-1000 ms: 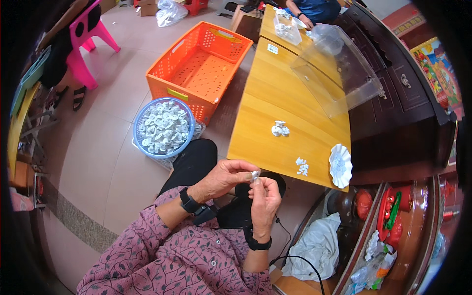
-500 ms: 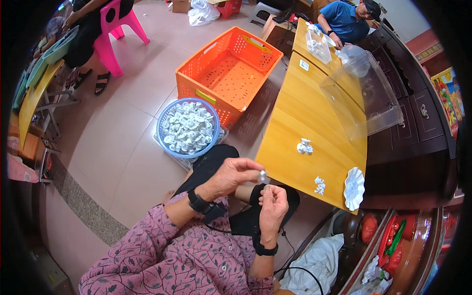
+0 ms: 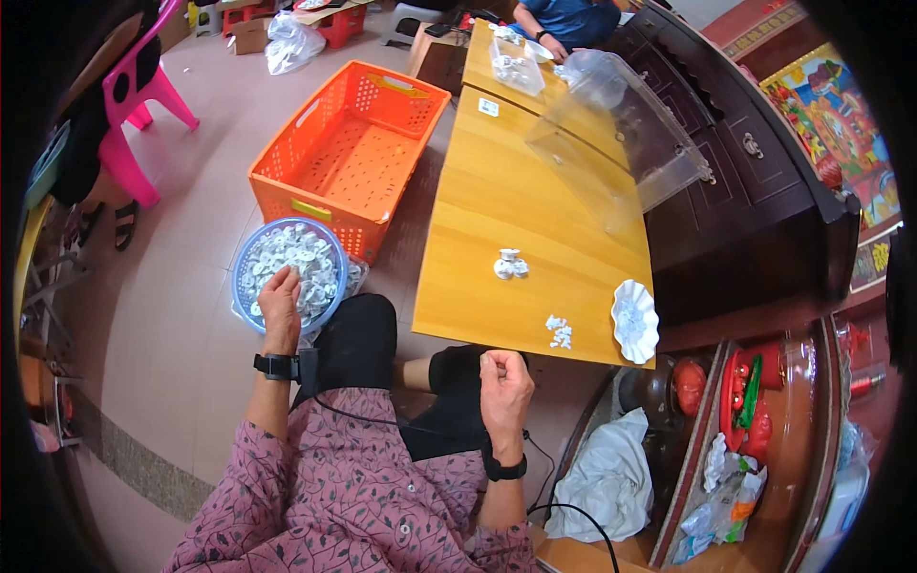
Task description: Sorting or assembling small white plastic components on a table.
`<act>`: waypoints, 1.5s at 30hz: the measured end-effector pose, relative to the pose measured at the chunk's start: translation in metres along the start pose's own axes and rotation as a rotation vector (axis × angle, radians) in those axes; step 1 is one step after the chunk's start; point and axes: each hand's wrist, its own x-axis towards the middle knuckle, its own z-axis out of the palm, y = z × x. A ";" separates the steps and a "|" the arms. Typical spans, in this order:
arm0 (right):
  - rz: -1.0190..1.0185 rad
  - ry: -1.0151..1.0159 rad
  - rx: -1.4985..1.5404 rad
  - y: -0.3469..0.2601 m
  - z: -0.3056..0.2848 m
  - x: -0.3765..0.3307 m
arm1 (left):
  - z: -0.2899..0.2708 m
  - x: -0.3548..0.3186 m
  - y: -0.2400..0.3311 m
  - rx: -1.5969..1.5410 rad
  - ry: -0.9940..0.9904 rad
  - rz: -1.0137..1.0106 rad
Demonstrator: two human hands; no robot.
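Note:
My left hand (image 3: 280, 304) is over the near edge of a round blue plastic basket (image 3: 243, 260) heaped with small white plastic parts (image 3: 310, 265). Its fingertips are closed together above the heap; whether a part is between them I cannot make out. My right hand (image 3: 506, 393) hovers in front of the table's near edge, fingers curled and thumb pressed on top, its contents hidden. On the yellow wooden table (image 3: 468, 220) lie a small cluster of white plastic parts (image 3: 511, 265), a scatter of tiny white pieces (image 3: 560, 332) and a white fluted dish (image 3: 634, 322) holding more tiny pieces.
Beyond the basket an orange crate (image 3: 334, 162) stands on the floor. A clear plastic box (image 3: 611, 143) lies along the table's right side. At the far end sits a person in blue (image 3: 573, 21). A pink chair (image 3: 138, 105) is at left; open shelves (image 3: 707, 449) are at lower right.
My left hand has moved left from beside the right hand, where it held a small white part, to over the basket. My right hand stays closed near the table edge. The view has shifted.

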 end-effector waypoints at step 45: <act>-0.080 0.122 -0.374 0.065 -0.048 -0.015 | 0.137 -0.178 0.001 0.921 -0.914 1.174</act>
